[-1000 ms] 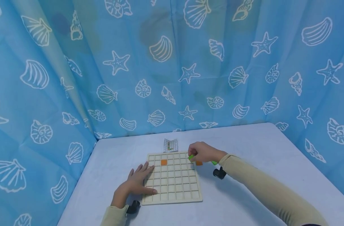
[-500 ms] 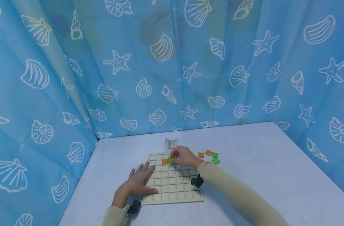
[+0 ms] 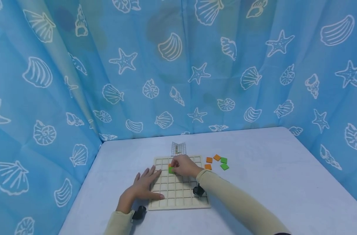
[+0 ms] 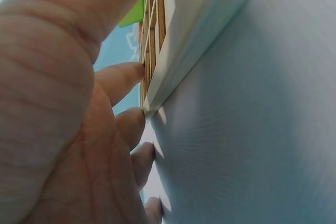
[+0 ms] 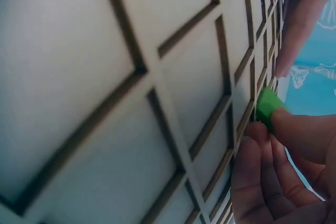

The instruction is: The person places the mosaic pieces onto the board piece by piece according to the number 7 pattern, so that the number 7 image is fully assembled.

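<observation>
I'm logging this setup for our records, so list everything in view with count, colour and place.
Curtain: one, blue with white shells and starfish, background
Table: one, white, below the curtain
Grid board: one, cream, on the table
Grid sheet: one, pale with dark lines, beyond the grid board
Loose orange tiles: three, right of the grid board
Loose green tiles: two, beside them
Placed orange tile: one, on the grid board, partly hidden
Held green tile: one, at the grid board
Wrist cameras: two, black
Sleeves: two, beige
Left hand: one, on the grid board's left edge
Right hand: one, pinching the green tile
</observation>
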A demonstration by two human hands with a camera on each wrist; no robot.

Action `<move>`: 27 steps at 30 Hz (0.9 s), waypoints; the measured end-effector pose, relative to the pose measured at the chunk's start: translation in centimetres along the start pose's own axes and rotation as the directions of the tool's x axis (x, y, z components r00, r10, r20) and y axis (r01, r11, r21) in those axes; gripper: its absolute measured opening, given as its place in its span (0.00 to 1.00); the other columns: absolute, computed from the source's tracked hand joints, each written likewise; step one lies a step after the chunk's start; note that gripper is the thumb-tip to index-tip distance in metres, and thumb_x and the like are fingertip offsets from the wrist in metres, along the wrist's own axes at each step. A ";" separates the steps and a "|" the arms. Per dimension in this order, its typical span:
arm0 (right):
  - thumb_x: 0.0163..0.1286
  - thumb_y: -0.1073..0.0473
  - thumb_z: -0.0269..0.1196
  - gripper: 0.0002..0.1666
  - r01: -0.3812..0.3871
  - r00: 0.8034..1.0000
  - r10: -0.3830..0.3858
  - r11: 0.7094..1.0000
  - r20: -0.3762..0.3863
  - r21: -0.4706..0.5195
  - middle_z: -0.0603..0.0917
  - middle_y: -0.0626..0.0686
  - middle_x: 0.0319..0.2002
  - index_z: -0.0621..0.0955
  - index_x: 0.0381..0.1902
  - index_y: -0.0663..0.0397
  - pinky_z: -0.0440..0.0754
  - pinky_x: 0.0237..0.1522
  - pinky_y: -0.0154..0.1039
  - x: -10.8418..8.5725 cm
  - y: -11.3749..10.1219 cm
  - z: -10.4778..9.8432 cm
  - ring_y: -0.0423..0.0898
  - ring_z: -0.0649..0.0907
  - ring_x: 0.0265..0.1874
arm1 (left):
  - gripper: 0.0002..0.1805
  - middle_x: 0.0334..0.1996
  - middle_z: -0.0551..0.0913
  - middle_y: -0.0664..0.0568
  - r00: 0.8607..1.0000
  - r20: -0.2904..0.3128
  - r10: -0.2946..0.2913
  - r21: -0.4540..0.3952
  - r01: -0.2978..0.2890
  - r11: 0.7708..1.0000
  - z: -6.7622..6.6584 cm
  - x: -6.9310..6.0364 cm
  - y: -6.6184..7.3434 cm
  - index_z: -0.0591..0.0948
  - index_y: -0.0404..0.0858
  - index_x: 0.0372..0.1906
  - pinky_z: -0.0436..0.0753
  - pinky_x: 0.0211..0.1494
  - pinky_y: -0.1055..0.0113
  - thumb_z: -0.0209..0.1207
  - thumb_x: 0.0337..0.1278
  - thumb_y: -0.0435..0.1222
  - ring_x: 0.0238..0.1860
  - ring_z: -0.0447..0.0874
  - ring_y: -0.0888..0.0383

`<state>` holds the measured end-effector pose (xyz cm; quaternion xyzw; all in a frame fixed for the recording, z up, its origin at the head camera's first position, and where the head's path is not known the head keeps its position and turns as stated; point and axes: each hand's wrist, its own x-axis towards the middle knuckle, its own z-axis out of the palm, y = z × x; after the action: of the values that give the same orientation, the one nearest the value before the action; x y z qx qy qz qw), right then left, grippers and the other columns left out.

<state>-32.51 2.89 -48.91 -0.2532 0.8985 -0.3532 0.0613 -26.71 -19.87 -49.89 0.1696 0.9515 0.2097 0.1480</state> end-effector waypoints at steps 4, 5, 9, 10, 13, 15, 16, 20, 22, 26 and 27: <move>0.64 0.64 0.68 0.03 -0.017 1.000 0.017 1.000 0.015 -0.023 0.83 0.46 0.30 0.83 0.35 0.54 0.81 0.35 0.35 0.1 0.1 0.3 0.39 0.79 0.30 | 0.61 0.80 0.46 0.44 1.000 0.014 -0.002 0.009 0.002 1.000 0.2 0.1 -0.1 0.57 0.49 0.78 0.39 0.76 0.32 0.69 0.39 0.67 0.80 0.40 0.37; 0.64 0.64 0.68 0.03 -0.024 1.000 0.024 0.999 0.020 -0.024 0.83 0.47 0.30 0.83 0.35 0.54 0.81 0.36 0.36 0.1 0.1 0.3 0.39 0.79 0.31 | 0.61 0.80 0.45 0.45 1.000 0.019 -0.008 0.018 0.008 1.000 0.2 0.1 -0.1 0.56 0.50 0.78 0.38 0.77 0.33 0.69 0.39 0.67 0.80 0.39 0.38; 0.65 0.62 0.67 0.03 -0.041 0.998 0.043 0.998 0.045 -0.042 0.83 0.47 0.32 0.83 0.36 0.53 0.81 0.37 0.37 0.1 0.2 0.5 0.39 0.79 0.32 | 0.61 0.80 0.45 0.45 1.000 0.015 -0.022 0.023 0.022 0.999 0.2 0.2 -0.1 0.56 0.50 0.78 0.37 0.77 0.33 0.69 0.38 0.67 0.80 0.39 0.38; 0.65 0.61 0.67 0.03 -0.048 0.997 0.050 0.998 0.054 -0.044 0.82 0.46 0.32 0.84 0.36 0.53 0.81 0.37 0.37 0.0 0.2 0.5 0.39 0.79 0.32 | 0.61 0.80 0.46 0.45 1.000 0.010 -0.025 0.022 0.025 0.999 0.2 0.2 -0.1 0.57 0.50 0.78 0.38 0.77 0.33 0.70 0.37 0.67 0.80 0.40 0.38; 0.65 0.61 0.67 0.03 -0.058 0.995 0.061 0.997 0.077 -0.042 0.82 0.47 0.31 0.84 0.37 0.53 0.80 0.36 0.37 -0.1 0.1 0.5 0.39 0.79 0.31 | 0.61 0.80 0.47 0.45 0.999 -0.003 -0.033 0.022 0.033 0.999 0.3 0.1 0.0 0.58 0.50 0.78 0.38 0.77 0.33 0.70 0.36 0.67 0.80 0.41 0.38; 0.65 0.62 0.67 0.04 -0.061 0.994 0.064 0.998 0.088 -0.031 0.82 0.47 0.31 0.84 0.37 0.54 0.80 0.36 0.36 -0.1 0.1 0.4 0.40 0.79 0.31 | 0.61 0.80 0.46 0.45 0.999 -0.002 -0.040 0.026 0.040 0.999 0.3 0.1 0.1 0.58 0.50 0.78 0.38 0.77 0.34 0.71 0.37 0.67 0.80 0.40 0.39; 0.64 0.62 0.68 0.04 -0.064 0.993 0.066 0.998 0.093 -0.025 0.82 0.47 0.31 0.84 0.37 0.54 0.80 0.35 0.36 -0.1 0.0 0.3 0.40 0.79 0.31 | 0.61 0.80 0.47 0.45 0.999 -0.004 -0.041 0.025 0.041 0.999 0.3 0.1 0.1 0.58 0.50 0.78 0.39 0.77 0.34 0.71 0.37 0.66 0.80 0.40 0.39; 0.63 0.61 0.68 0.07 -0.078 0.991 0.076 0.997 0.109 0.008 0.83 0.47 0.31 0.84 0.38 0.55 0.80 0.34 0.36 0.0 -0.1 0.0 0.39 0.79 0.29 | 0.60 0.80 0.47 0.45 0.999 0.002 -0.044 0.013 0.044 0.999 0.2 0.2 0.1 0.58 0.50 0.78 0.39 0.77 0.34 0.71 0.37 0.66 0.80 0.40 0.39; 0.63 0.60 0.69 0.07 -0.082 0.991 0.078 0.996 0.112 0.036 0.82 0.46 0.30 0.84 0.39 0.55 0.80 0.33 0.35 -0.1 0.0 -0.2 0.39 0.79 0.28 | 0.60 0.80 0.47 0.45 0.999 0.004 -0.040 0.006 0.040 0.999 0.2 0.2 0.1 0.59 0.50 0.78 0.39 0.77 0.34 0.71 0.37 0.66 0.80 0.40 0.39; 0.66 0.59 0.67 0.08 -0.048 0.992 0.032 0.991 0.126 0.123 0.83 0.46 0.30 0.84 0.42 0.55 0.81 0.32 0.35 -0.5 0.5 -0.9 0.41 0.82 0.26 | 0.60 0.80 0.47 0.45 1.000 0.005 -0.031 0.007 0.031 1.000 0.1 0.2 -0.1 0.59 0.50 0.78 0.38 0.77 0.34 0.71 0.37 0.66 0.80 0.40 0.39; 0.66 0.58 0.67 0.09 -0.029 0.991 0.009 0.989 0.131 0.148 0.83 0.46 0.31 0.84 0.43 0.55 0.82 0.32 0.36 -0.7 0.6 -1.2 0.42 0.83 0.27 | 0.60 0.80 0.46 0.45 1.000 0.007 -0.030 0.012 0.029 0.999 0.0 0.2 -0.1 0.58 0.50 0.78 0.38 0.77 0.34 0.71 0.38 0.66 0.80 0.40 0.39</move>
<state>-32.49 4.36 -48.50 -0.2620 0.8660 -0.4017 0.1419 -26.92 -19.87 -50.03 0.1572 0.9545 0.2013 0.1537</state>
